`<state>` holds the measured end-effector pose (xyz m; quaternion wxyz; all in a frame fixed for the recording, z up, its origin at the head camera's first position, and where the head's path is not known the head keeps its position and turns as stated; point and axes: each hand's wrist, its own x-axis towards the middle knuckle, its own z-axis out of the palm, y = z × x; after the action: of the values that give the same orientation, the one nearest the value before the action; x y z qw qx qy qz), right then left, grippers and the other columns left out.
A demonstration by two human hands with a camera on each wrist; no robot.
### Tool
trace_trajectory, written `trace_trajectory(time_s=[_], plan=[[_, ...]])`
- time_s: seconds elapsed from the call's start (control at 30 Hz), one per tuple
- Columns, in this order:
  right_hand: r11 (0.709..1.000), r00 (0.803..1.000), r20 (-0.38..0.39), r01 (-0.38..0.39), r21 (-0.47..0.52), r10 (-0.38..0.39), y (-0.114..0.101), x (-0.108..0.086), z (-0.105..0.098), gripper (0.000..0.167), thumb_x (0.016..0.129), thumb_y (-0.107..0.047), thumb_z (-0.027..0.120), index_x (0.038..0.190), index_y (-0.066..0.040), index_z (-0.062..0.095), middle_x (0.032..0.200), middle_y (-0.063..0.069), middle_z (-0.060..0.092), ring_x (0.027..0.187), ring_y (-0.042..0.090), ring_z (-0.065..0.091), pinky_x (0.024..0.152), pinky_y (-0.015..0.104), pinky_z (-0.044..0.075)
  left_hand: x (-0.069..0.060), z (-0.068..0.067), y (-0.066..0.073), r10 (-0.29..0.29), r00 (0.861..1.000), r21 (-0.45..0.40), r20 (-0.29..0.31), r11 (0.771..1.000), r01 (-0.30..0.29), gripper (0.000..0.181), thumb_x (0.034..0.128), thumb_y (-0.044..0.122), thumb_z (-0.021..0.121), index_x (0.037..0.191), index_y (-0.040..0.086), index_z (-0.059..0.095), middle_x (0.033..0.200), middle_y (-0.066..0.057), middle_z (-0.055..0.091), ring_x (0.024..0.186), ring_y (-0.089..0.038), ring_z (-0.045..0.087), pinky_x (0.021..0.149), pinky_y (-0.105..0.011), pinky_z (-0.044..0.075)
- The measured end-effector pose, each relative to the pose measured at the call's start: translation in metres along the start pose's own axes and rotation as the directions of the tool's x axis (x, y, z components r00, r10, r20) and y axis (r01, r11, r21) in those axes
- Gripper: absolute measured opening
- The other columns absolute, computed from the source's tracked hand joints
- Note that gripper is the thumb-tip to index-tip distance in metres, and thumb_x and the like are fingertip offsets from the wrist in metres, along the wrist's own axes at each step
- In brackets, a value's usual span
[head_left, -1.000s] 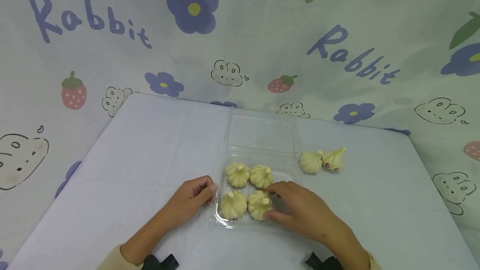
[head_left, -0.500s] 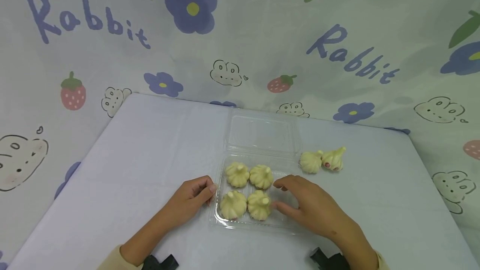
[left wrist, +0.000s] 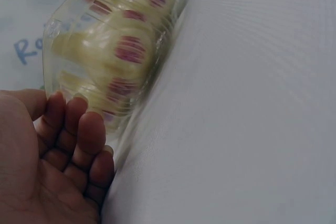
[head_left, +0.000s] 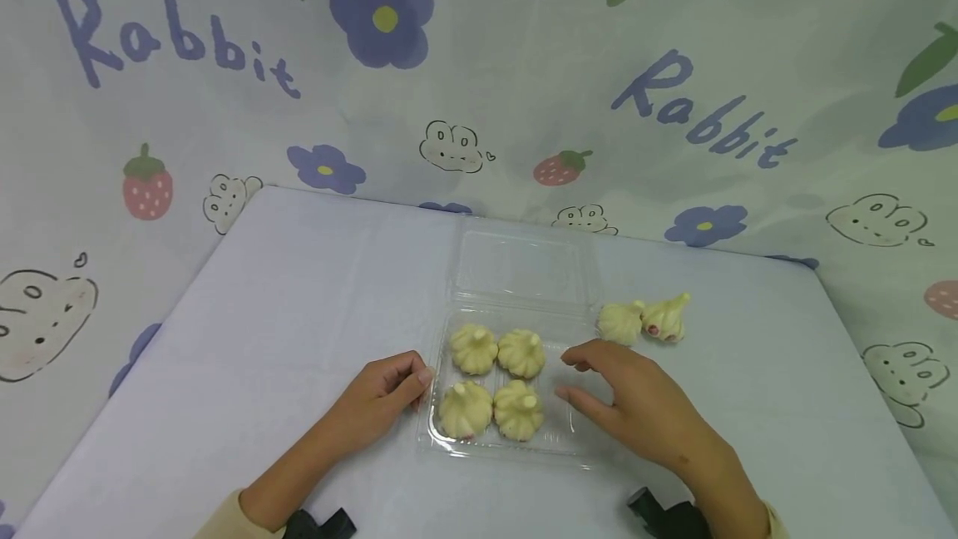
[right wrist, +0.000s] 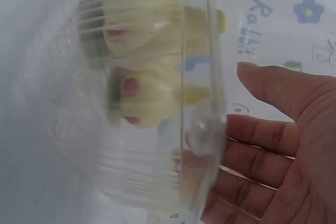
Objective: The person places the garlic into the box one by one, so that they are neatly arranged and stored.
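A clear plastic clamshell box (head_left: 486, 452) lies on the white table. Several pale garlic bulbs (head_left: 518, 410) sit upright in its left part, their stems up; purple-red patches mark their sides in the left wrist view. The left hand (head_left: 385, 396) holds the box's left rim between thumb and curled fingers. Over the right part of the box, the right hand (head_left: 639, 402) is apart from the bulbs, thumb and fingers spread with nothing between them. Two more garlic bulbs, one rounder (head_left: 620, 323) and one tilted (head_left: 666, 319), lie on the table behind the right hand.
The box's lid (head_left: 524, 269) is folded back flat toward the table's far edge. A patterned cloth (head_left: 479, 90) with flowers, rabbits and strawberries hangs behind the table. Dark wrist-mounted devices (head_left: 669, 514) show at the bottom edge.
The right hand has let go of the near right bulb in the box and drawn back to the right, its thumb and fingers parting. The left hand has stayed put.
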<state>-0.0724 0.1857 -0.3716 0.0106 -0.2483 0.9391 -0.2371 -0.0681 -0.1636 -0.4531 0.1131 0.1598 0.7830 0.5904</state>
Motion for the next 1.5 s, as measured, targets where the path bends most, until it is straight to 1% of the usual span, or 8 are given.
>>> trace_trajectory(time_s=[0.43, 0.57, 0.73, 0.83, 0.97, 1.17, 1.3, 1.5], plan=[[1.0, 0.998, -0.064, -0.019, -0.013, 0.018, 0.011, -0.001, -0.01, 0.032, 0.095, -0.034, 0.08, 0.119, -0.014, 0.073, 0.113, -0.007, 0.073, 0.107, 0.012, 0.069, 0.088, 0.042, 0.058, 0.001, 0.001, -0.001, 0.009, 1.0, -0.004, 0.003, 1.0, -0.009, 0.027, 0.1104, 0.022, 0.056, 0.086, 0.012, 0.061, 0.076, 0.0, 0.06, 0.068, -0.02, 0.055, 0.063, -0.028, 0.047], [1.0, 0.995, -0.095, -0.015, -0.018, 0.013, 0.013, -0.002, -0.014, 0.032, 0.094, -0.03, 0.082, 0.119, -0.013, 0.072, 0.112, -0.006, 0.073, 0.106, 0.014, 0.069, 0.09, 0.045, 0.057, 0.0, 0.001, -0.002, 0.017, 1.0, -0.005, 0.001, 1.0, -0.017, 0.027, 0.1104, 0.021, 0.056, 0.085, 0.012, 0.061, 0.076, -0.002, 0.06, 0.068, -0.021, 0.055, 0.063, -0.028, 0.047], [0.999, 0.992, -0.119, -0.043, -0.014, 0.041, 0.016, -0.002, -0.021, 0.033, 0.094, -0.027, 0.081, 0.122, -0.013, 0.071, 0.115, -0.003, 0.073, 0.108, 0.019, 0.07, 0.091, 0.049, 0.056, 0.0, 0.0, -0.001, 0.019, 1.0, -0.011, 0.002, 1.0, -0.019, 0.027, 0.1105, 0.021, 0.055, 0.086, 0.012, 0.061, 0.076, -0.004, 0.06, 0.068, -0.021, 0.054, 0.063, -0.028, 0.047], [0.998, 0.987, -0.149, -0.059, -0.032, 0.054, 0.02, -0.002, -0.025, 0.038, 0.095, -0.027, 0.081, 0.127, -0.011, 0.069, 0.121, 0.002, 0.072, 0.113, 0.025, 0.068, 0.092, 0.052, 0.055, 0.0, 0.0, -0.001, 0.018, 1.0, -0.016, 0.004, 1.0, -0.018, 0.027, 0.1105, 0.021, 0.055, 0.086, 0.012, 0.061, 0.076, -0.003, 0.06, 0.069, -0.021, 0.054, 0.063, -0.028, 0.047], [0.995, 0.975, -0.214, -0.075, -0.059, 0.061, 0.028, -0.003, -0.029, 0.048, 0.093, -0.024, 0.082, 0.134, -0.008, 0.064, 0.13, 0.009, 0.067, 0.111, 0.031, 0.066, 0.091, 0.055, 0.054, 0.001, 0.0, -0.001, 0.015, 1.0, -0.013, 0.003, 1.0, -0.015, 0.027, 0.1104, 0.021, 0.055, 0.086, 0.012, 0.061, 0.076, -0.003, 0.06, 0.068, -0.021, 0.054, 0.063, -0.028, 0.047], [0.991, 0.954, -0.283, -0.122, -0.06, 0.101, 0.039, -0.004, -0.037, 0.064, 0.089, -0.021, 0.085, 0.143, -0.005, 0.057, 0.141, 0.017, 0.06, 0.13, 0.041, 0.055, 0.1, 0.065, 0.045, 0.0, 0.0, -0.001, 0.009, 1.0, -0.001, 0.001, 1.0, -0.009, 0.027, 0.1104, 0.022, 0.056, 0.086, 0.012, 0.061, 0.076, -0.003, 0.061, 0.069, -0.021, 0.055, 0.063, -0.028, 0.047], [0.988, 0.951, -0.282, -0.147, -0.043, 0.129, 0.047, -0.005, -0.042, 0.066, 0.091, -0.023, 0.084, 0.146, -0.003, 0.054, 0.143, 0.021, 0.058, 0.134, 0.045, 0.05, 0.101, 0.068, 0.042, 0.0, 0.0, -0.002, 0.009, 1.0, 0.002, -0.001, 1.0, -0.009, 0.027, 0.1105, 0.022, 0.055, 0.086, 0.013, 0.061, 0.076, -0.002, 0.06, 0.069, -0.021, 0.054, 0.063, -0.028, 0.047], [0.975, 0.949, -0.229, -0.224, -0.012, 0.215, 0.064, -0.006, -0.047, 0.072, 0.094, -0.033, 0.081, 0.149, 0.001, 0.049, 0.148, 0.026, 0.052, 0.136, 0.051, 0.045, 0.103, 0.071, 0.038, 0.0, 0.0, -0.004, 0.015, 1.0, -0.006, 0.003, 1.0, -0.015, 0.026, 0.1105, 0.022, 0.055, 0.086, 0.013, 0.061, 0.076, -0.002, 0.06, 0.069, -0.021, 0.055, 0.064, -0.028, 0.047]])
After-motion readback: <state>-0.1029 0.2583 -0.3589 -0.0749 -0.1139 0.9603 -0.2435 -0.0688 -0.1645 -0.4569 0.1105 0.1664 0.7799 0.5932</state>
